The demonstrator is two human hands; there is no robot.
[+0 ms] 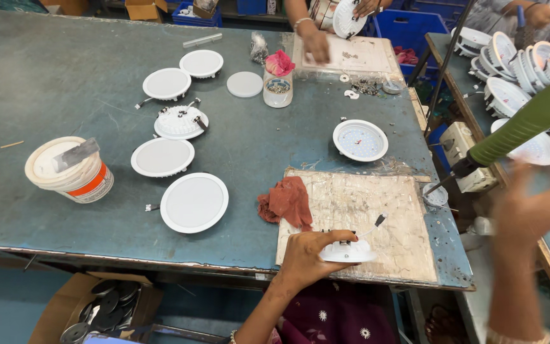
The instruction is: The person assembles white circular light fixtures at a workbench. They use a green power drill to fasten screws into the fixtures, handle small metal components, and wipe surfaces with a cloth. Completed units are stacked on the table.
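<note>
Workbench seen from above, with the worn board (377,210) at its near edge serving as reference. The left hand (310,255) is resting on the near-left part of the board, its fingers curling over and gripping a small round white lamp housing (349,252), apparently pinning it flat so that it cannot slide; a short lead with a dark connector (380,220) is trailing from the housing toward the board's middle. The right hand (529,210) is hovering well to the right of the board, blurred; whether it is clenched or released cannot be told. A green-handled tool (529,124) is slanting down from the upper right, its dark tip pointing toward the board's right edge; whether the right hand is gripping it cannot be told. A crumpled red rag (286,201) is lying against the board's left edge, within easy reach. Left of the rag, flat white lamp discs (193,202) are lying spread across the green tabletop (65,76), and a white tub (71,169) is standing farther left. Beyond the board, one open lamp with its diode array showing (360,140) is lying face up. At the far side, another person's hand (316,44) is pressing on a second board.
</note>
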